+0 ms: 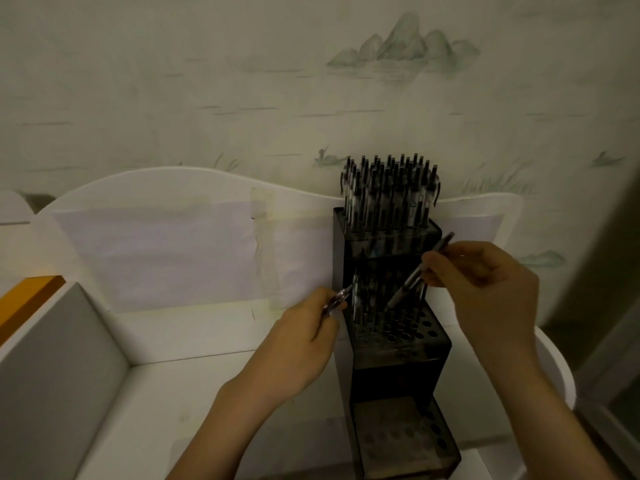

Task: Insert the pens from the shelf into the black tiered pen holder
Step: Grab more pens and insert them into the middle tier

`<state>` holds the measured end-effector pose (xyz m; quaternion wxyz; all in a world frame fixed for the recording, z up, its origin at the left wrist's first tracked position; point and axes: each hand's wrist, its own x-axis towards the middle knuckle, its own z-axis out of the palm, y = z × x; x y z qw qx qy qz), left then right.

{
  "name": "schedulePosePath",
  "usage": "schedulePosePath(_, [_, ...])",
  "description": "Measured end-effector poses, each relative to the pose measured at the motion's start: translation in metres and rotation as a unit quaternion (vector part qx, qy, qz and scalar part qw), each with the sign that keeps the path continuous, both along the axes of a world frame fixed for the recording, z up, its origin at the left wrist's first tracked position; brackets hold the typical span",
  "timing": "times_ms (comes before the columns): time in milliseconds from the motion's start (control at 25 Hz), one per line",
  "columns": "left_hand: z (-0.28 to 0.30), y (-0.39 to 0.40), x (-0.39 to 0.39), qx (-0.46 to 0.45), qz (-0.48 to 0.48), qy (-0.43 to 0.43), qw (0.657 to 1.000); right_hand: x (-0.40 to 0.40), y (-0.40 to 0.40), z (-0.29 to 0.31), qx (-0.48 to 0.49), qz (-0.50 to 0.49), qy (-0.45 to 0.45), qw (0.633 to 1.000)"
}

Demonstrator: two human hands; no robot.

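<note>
Wallpapered wall (242,81) across the whole upper half, pale, printed with faint mountains at 1 o'clock and reeds lower down. Below it, white shelf (214,368) with a wavy back panel, sheets of paper (156,258) taped flat against that panel at 9 to 10 o'clock of the holder. Grey divider panel (59,368) at 8 o'clock, orange edge (27,299) just beyond it at far left.

Black tiered pen holder (398,344) standing on the shelf right of centre, three steps rising toward the wall. Top tier at 12 o'clock packed with upright pens (389,192), caps crowded together. Middle tier holding a few upright pens along its left and rear side, many round holes open toward the front right. Lowest tier at 6 o'clock, holes showing, contents too dim to tell.

Right hand (485,282) at 3 o'clock of the middle tier, fingers pinching a dark pen (415,275) near its middle, pen tilted, tip down-left just above the middle tier's holes, cap end up toward 1 o'clock. Left hand (304,337) at 9 o'clock of the middle tier, just beside the holder's left wall, fingers curled round a second pen (337,299), only its short end sticking out toward 1 o'clock. Both forearms entering from the bottom edge, hands well apart with the holder between them.
</note>
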<state>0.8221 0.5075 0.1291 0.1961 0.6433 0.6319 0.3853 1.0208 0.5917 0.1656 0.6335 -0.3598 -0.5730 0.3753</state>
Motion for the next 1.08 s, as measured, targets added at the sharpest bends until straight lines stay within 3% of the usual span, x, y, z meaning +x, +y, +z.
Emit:
schedulePosePath(240, [-0.001,0.002,-0.002,0.006,-0.011,0.031,0.999,-0.014,0.01,-0.028,0.092,-0.031,-0.195,0.976])
schedulePosePath(360, [-0.001,-0.001,-0.005,0.008,-0.006,0.034,0.999,-0.018,0.016,-0.038,0.104,-0.027,-0.226,0.968])
schedulePosePath(840, [0.004,0.001,0.002,0.003,-0.002,0.033,0.999,-0.013,0.031,-0.034,-0.008,0.03,-0.305,0.952])
schedulePosePath(1080, [0.006,0.0,0.004,0.006,0.004,0.025,1.0,-0.016,0.029,-0.041,-0.002,0.014,-0.347,0.938])
